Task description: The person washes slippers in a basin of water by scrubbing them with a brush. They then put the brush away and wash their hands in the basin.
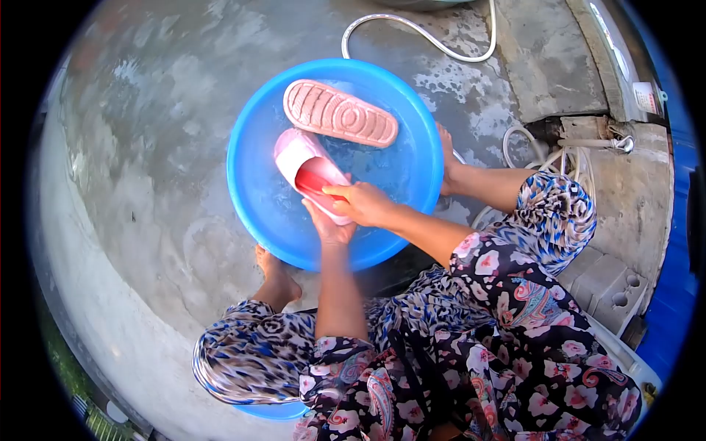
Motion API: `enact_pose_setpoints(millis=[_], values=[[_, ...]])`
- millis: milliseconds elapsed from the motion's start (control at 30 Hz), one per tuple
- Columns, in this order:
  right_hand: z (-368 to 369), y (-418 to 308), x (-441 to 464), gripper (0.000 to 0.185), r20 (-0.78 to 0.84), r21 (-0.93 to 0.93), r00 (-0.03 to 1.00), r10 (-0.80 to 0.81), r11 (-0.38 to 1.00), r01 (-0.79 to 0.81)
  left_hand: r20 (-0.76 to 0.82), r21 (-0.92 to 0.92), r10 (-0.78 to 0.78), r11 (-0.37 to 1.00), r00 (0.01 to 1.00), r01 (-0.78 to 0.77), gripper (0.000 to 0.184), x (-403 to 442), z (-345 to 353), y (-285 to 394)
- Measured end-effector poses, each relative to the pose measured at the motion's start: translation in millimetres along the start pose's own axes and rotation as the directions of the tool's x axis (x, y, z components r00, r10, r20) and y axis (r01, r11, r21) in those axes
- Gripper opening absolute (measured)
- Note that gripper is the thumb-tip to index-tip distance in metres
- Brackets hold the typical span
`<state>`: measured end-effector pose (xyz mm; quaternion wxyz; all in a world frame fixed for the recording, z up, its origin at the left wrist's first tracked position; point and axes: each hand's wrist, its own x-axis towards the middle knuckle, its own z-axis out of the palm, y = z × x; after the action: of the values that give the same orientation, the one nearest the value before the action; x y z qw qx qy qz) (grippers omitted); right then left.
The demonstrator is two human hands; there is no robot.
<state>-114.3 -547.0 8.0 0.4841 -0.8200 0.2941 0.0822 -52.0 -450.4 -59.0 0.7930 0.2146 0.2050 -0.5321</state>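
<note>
A pink slipper with a red insole is held over a blue basin, its toe pointing up and left. My left hand is closed around its heel end from below and the left side. My right hand grips the same heel from the right, with fingers reaching over the insole. Whether anything small sits under those fingers is hidden. Just beyond, a second pink slipper lies in the basin with its ridged sole up. Shallow water shows at the basin's bottom.
My bare feet stand on either side of the basin on the wet concrete floor. A white hose curves behind it, and more hose lies coiled at the right. Grey hollow blocks stand beside my knee.
</note>
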Motion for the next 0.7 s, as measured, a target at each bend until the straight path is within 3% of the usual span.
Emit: enact_pose_setpoints(millis=[100, 167, 233, 267, 333, 367, 433, 500, 567, 633, 700], values=[[1.6, -19.3, -15.1, 0.041, 0.148, -0.032, 0.989, 0.018, 0.999, -0.013, 0.078, -0.057, 0.058, 0.997, 0.995, -0.054, 0.082, 2.2, -7.2, 19.6], [-9.4, -1.8, -33.9, 0.042, 0.131, 0.034, 0.991, -0.027, 0.999, 0.023, 0.014, -0.046, 0.043, 0.998, 0.999, -0.043, 0.083, -0.6, -2.1, 22.0], [-31.5, 9.8, -52.7, 0.042, 0.258, -0.002, 0.966, 0.028, 1.0, -0.028, -0.057, -0.029, -0.012, 1.0, 0.998, 0.01, 0.083, 1.9, -14.8, 17.8], [-40.1, 12.6, -58.4, 0.042, 0.256, -0.004, 0.966, 0.039, 0.999, -0.04, -0.118, 0.048, 0.081, 0.996, 0.99, -0.076, 0.084, 13.3, -26.4, 16.6], [-59.3, 13.6, -55.9, 0.041, 0.281, -0.415, 0.959, 0.019, 0.904, 0.104, -0.118, 0.019, 0.019, 1.0, 0.993, -0.017, 0.084, 12.6, -17.3, 17.1], [-64.3, 13.8, -48.8, 0.041, 0.285, -0.41, 0.958, 0.019, 0.906, 0.104, -0.122, -0.003, -0.033, 0.999, 0.992, 0.033, 0.083, 9.4, -12.7, 20.3], [-72.0, 15.3, -27.9, 0.037, 0.239, -0.703, 0.964, -0.114, 0.665, 0.253, -0.223, 0.018, -0.047, 0.998, 0.974, 0.053, 0.083, 8.3, -14.5, 25.2], [-69.9, 13.9, -1.5, 0.04, 0.177, -0.735, 0.972, -0.153, 0.636, 0.234, -0.126, 0.083, -0.17, 0.98, 0.977, 0.181, 0.084, 5.2, -6.0, 29.9], [-67.8, 11.9, 9.7, 0.043, 0.108, -0.775, 0.977, -0.186, 0.6, 0.2, -0.146, 0.119, -0.135, 0.981, 0.98, 0.152, 0.083, 9.1, 2.3, 28.2], [-56.2, 6.3, 13.6, 0.028, 0.052, -0.708, 0.973, -0.225, 0.679, 0.195, -0.195, 0.126, -0.144, 0.977, 0.97, 0.171, 0.082, 13.9, -2.9, 32.4], [-43.5, 1.5, -3.4, 0.029, 0.086, -0.602, 0.985, -0.147, 0.78, 0.169, -0.146, 0.137, -0.113, 0.982, 0.983, 0.133, 0.081, 18.0, -3.4, 37.8]])
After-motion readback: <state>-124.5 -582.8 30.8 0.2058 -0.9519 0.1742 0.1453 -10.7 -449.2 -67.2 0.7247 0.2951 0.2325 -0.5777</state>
